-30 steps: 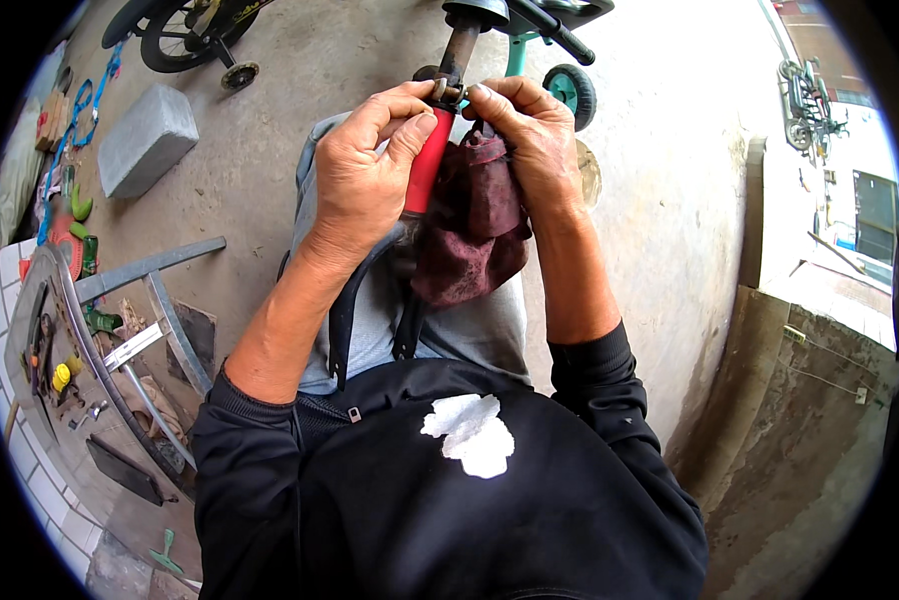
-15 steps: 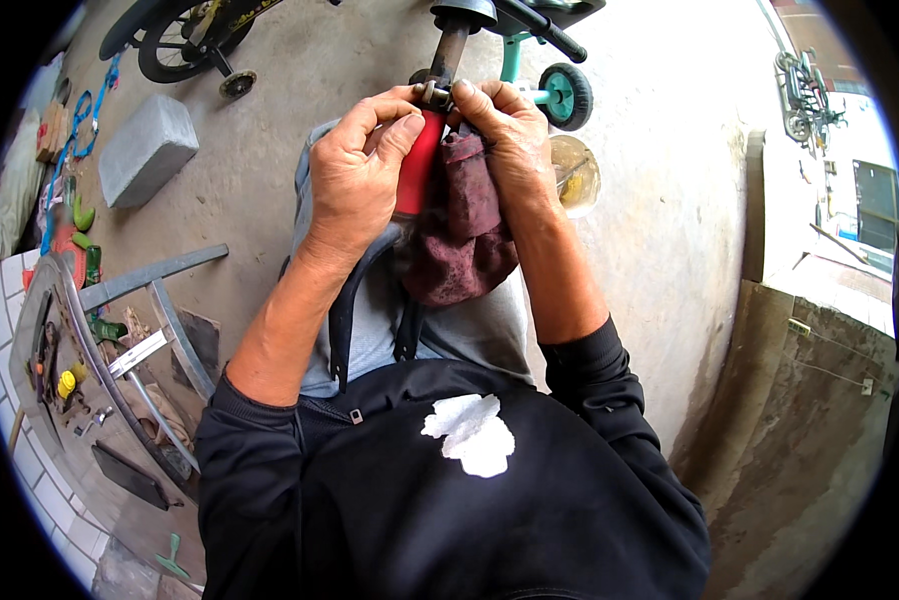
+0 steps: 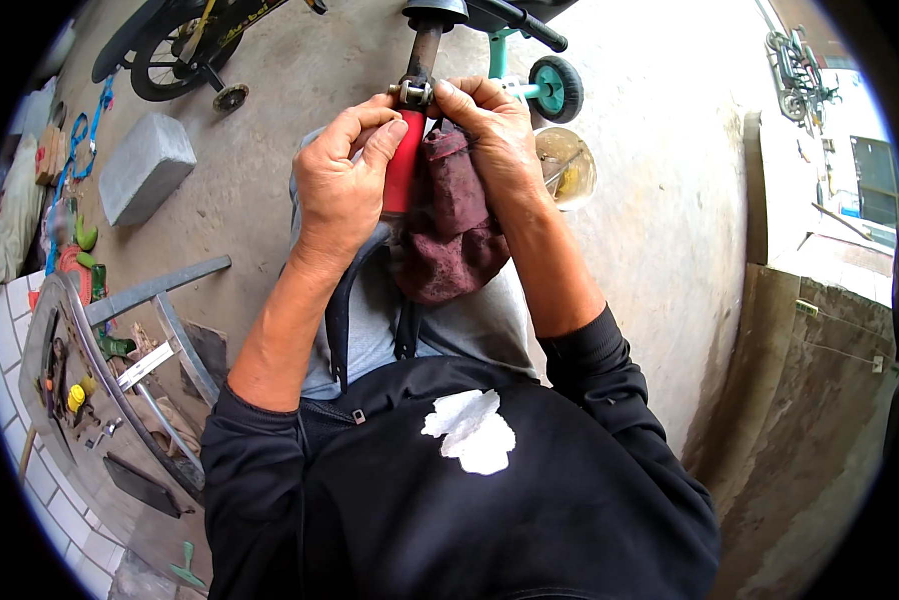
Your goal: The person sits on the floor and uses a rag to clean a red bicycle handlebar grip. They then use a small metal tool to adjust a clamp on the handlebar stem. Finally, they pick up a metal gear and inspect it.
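Between my hands stands a red tube (image 3: 401, 170) with a metal clamp (image 3: 413, 93) at its top. A worn metal post (image 3: 425, 52) rises from the clamp to a dark round part (image 3: 436, 11). My left hand (image 3: 342, 180) is closed at the clamp's left side, its thumb and forefinger drawn together; whatever lies between them is hidden. On the other side, my right hand (image 3: 503, 145) has its thumb against the clamp. A stained maroon cloth (image 3: 457, 220) hangs from the right hand's curled fingers, beside the tube and over my lap.
A teal-framed wheeled thing (image 3: 556, 92) stands just beyond my right hand, near a round yellowish container (image 3: 567, 168). Farther left are a small black bike (image 3: 175, 55) and a grey block (image 3: 147, 168). A tool-strewn table (image 3: 135, 450) curves along my left; a low wall (image 3: 820, 380) runs along the right.
Both hands and the tube appear slightly farther left as the view shifts. More of the clamp shows between my fingertips. The maroon cloth still hangs from my right hand.
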### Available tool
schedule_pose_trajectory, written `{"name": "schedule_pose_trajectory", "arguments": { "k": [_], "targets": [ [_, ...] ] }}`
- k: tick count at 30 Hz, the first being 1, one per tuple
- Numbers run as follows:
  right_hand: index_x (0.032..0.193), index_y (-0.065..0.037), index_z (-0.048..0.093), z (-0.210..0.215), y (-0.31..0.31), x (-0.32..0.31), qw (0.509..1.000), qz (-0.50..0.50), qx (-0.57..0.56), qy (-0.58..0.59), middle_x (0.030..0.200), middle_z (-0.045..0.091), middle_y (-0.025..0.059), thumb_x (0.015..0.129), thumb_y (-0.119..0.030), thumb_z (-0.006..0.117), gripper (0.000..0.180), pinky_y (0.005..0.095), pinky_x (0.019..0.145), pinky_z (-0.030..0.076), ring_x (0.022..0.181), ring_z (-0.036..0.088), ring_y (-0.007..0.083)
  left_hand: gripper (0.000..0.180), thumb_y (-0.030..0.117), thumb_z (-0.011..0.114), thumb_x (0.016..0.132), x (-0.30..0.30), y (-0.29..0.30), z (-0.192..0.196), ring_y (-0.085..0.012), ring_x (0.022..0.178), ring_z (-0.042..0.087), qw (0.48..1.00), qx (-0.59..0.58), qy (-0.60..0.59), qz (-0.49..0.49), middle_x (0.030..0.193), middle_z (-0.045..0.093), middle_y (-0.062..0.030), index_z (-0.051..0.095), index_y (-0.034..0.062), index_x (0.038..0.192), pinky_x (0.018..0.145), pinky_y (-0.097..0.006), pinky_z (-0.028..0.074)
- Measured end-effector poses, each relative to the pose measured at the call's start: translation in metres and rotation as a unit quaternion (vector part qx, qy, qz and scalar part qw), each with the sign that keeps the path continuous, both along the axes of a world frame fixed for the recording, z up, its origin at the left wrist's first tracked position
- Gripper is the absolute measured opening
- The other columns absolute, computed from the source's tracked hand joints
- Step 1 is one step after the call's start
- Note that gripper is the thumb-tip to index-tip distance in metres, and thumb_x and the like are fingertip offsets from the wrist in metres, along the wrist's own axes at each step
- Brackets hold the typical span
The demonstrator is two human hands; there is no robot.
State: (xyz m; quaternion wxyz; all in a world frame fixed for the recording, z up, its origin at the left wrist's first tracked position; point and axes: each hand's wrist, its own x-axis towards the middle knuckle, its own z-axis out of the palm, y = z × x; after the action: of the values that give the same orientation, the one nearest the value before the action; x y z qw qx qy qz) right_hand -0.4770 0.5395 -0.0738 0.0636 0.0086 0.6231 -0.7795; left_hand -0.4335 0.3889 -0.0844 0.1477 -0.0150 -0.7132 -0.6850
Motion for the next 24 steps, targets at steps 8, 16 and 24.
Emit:
{"name": "schedule_pose_trajectory", "arguments": {
  "k": [8,16,24],
  "targets": [
    [0.097,0.002,0.067,0.006,-0.003,0.009,0.998,-0.038,0.037,0.023,0.086,0.066,0.0033,0.086,-0.017,0.07,0.022,0.022,0.072,0.047,0.078,0.058,0.0084,0.016,0.007,0.067,0.088,0.001,0.001,-0.001,-0.0123,0.09,0.065,1.0,-0.014,0.003,0.009,0.106,0.069,-0.0103,0.066,-0.0025,0.101,0.083,-0.025,0.051],
    [0.096,0.001,0.068,0.003,-0.005,0.009,0.998,-0.045,0.038,0.025,0.083,0.065,0.0024,0.085,-0.017,0.072,0.022,0.022,0.07,0.047,0.077,0.057,0.0077,0.019,0.015,0.065,0.091,-0.013,-0.012,-0.001,-0.0108,0.078,0.06,0.981,0.167,-0.1,0.003,0.09,0.066,-0.0042,0.066,0.0003,0.102,0.07,-0.023,0.049],
    [0.092,0.001,0.068,0.003,-0.005,0.009,0.998,-0.052,0.012,0.024,0.08,0.064,0.0018,0.085,-0.015,0.071,0.018,0.021,0.068,0.046,0.074,0.056,0.0068,0.023,0.022,0.068,0.089,-0.027,-0.012,-0.007,-0.0072,0.062,0.052,0.925,0.333,-0.171,-0.068,0.075,0.059,-0.0002,0.068,0.0017,0.1,0.053,-0.02,0.039]
  ]
}}
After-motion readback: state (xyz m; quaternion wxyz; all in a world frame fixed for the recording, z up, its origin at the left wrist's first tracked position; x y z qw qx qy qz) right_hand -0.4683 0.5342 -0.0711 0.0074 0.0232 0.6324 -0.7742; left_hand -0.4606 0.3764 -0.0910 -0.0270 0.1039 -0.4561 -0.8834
